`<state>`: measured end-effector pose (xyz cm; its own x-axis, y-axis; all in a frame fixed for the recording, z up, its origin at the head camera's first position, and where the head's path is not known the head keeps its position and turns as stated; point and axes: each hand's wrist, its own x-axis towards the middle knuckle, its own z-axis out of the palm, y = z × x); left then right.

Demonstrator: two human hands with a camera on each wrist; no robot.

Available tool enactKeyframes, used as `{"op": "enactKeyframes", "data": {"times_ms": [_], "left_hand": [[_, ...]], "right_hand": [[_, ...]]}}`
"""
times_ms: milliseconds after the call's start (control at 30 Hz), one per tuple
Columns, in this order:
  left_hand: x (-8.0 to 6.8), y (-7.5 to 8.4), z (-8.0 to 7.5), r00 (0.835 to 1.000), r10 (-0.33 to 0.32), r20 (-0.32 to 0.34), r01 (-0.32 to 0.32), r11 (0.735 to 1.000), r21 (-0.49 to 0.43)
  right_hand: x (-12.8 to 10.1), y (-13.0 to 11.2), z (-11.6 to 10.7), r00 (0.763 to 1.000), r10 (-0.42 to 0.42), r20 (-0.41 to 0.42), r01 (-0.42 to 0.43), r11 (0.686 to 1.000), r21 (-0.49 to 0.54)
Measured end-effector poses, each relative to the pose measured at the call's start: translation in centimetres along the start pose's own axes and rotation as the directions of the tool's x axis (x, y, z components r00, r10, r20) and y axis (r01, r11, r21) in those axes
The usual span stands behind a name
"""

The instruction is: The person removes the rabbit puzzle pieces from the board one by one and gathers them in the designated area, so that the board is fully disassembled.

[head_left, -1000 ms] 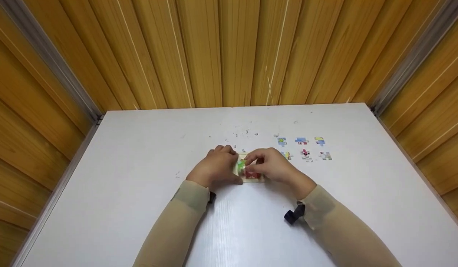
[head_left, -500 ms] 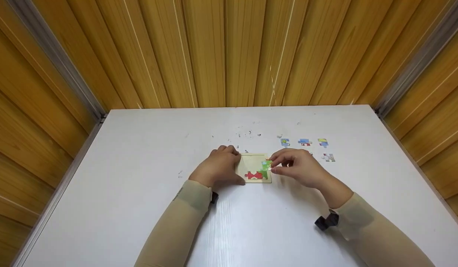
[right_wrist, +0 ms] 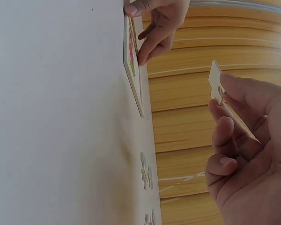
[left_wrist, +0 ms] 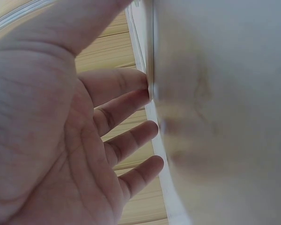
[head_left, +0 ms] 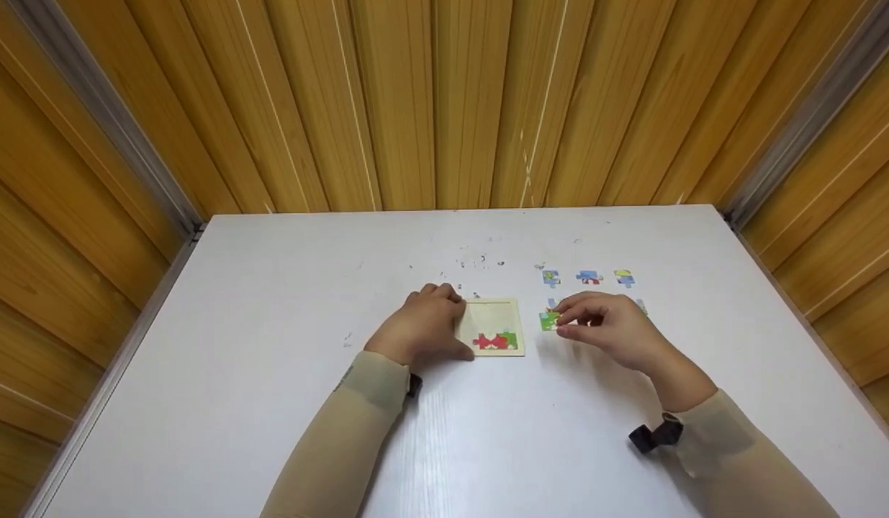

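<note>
A small wooden puzzle board (head_left: pixel 496 327) lies on the white table (head_left: pixel 271 302), with red and green pieces (head_left: pixel 496 340) set along its near edge. My left hand (head_left: pixel 422 324) rests at the board's left edge, fingers straight against it (left_wrist: pixel 131 93). My right hand (head_left: pixel 606 327) is right of the board and pinches a green puzzle piece (head_left: pixel 550 321) by its edge, lifted off the table; the right wrist view shows that piece's pale underside (right_wrist: pixel 215 82). The board's edge (right_wrist: pixel 132 61) is seen there too.
Loose puzzle pieces lie in a row behind my right hand: (head_left: pixel 551 277), (head_left: pixel 588 277), (head_left: pixel 623 277), with another partly hidden by the fingers. Small dark specks (head_left: pixel 480 260) dot the table beyond the board. Wooden panel walls close in the table on three sides.
My right hand has lifted the green piece from the board's left part and carried it right, off the board to a spot beside it. The left hand has stayed at the board's edge.
</note>
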<state>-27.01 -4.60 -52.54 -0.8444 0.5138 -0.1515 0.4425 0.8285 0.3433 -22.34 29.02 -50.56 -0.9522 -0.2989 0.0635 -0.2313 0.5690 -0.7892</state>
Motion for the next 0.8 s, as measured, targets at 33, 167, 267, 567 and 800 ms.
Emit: {"op": "enactKeyframes", "data": {"times_ms": [33, 167, 267, 567, 800], "left_hand": [[-0.1, 0.0, 0.0, 1.0, 0.003, 0.001, -0.003, 1.0, -0.001], [-0.3, 0.0, 0.2, 1.0, -0.003, 0.002, 0.003, 1.0, -0.014], [-0.3, -0.1, 0.2, 1.0, -0.01, -0.004, 0.01, 1.0, -0.025], [-0.3, -0.1, 0.0, 1.0, 0.015, -0.013, -0.015, 1.0, -0.023], [-0.1, -0.1, -0.1, 1.0, -0.001, -0.009, 0.0, 0.999, -0.043]], "right_hand": [[0.0, 0.3, -0.1, 1.0, 0.008, -0.001, -0.008, 1.0, -0.002], [0.0, 1.5, -0.4, 0.999, 0.043, 0.003, -0.043, 0.999, -0.016], [0.3, 2.3, -0.6, 0.998, 0.055, 0.018, -0.054, 0.998, -0.04], [0.6, 3.9, -1.1, 0.997, 0.051, 0.063, -0.043, 0.991, -0.13], [0.7, 3.7, -1.0, 0.992, 0.063, 0.111, -0.047, 0.988, -0.146]]}}
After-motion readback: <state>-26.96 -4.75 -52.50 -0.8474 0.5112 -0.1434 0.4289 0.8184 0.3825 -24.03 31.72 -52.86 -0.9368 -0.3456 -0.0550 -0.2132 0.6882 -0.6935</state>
